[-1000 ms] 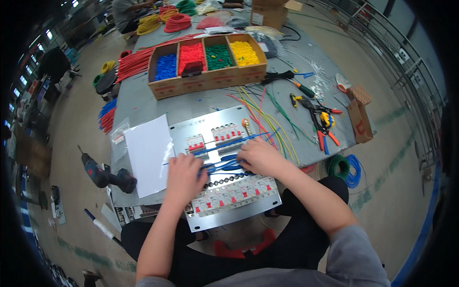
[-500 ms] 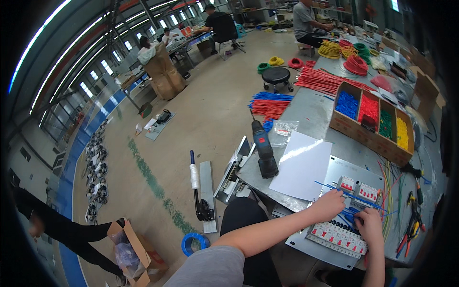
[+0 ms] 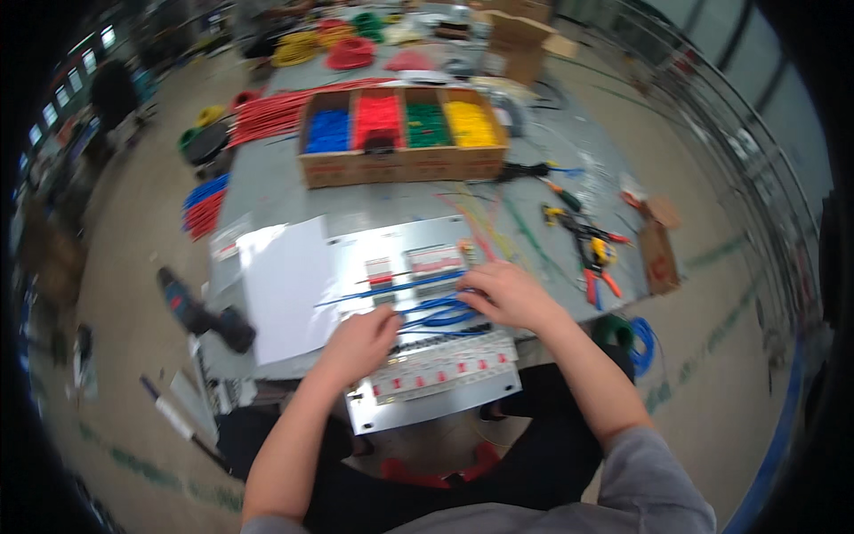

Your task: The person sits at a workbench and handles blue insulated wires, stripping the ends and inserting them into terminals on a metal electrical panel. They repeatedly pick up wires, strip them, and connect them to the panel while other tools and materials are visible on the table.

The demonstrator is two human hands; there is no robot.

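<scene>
Blue wires (image 3: 440, 314) lying across the middle of the metal panel (image 3: 378, 236), partly looped, one long strand jutting past the panel's left edge. Left grip (image 3: 363, 342) over the panel's left side, at the wires' left ends, fingers curled and narrow; too blurred to say if pinching. Right grip (image 3: 505, 292) over the panel's right side, fingertips bunched narrow at the loops; firm hold impossible to confirm. Breaker row (image 3: 445, 369) along the panel's near side. White sheet (image 3: 289, 289) on the worktop (image 3: 356, 202), left of the panel; drill (image 3: 191, 311) farther left. Compartmented cardboard box (image 3: 409, 166) beyond the panel. Pliers (image 3: 591, 267) to its right.
</scene>
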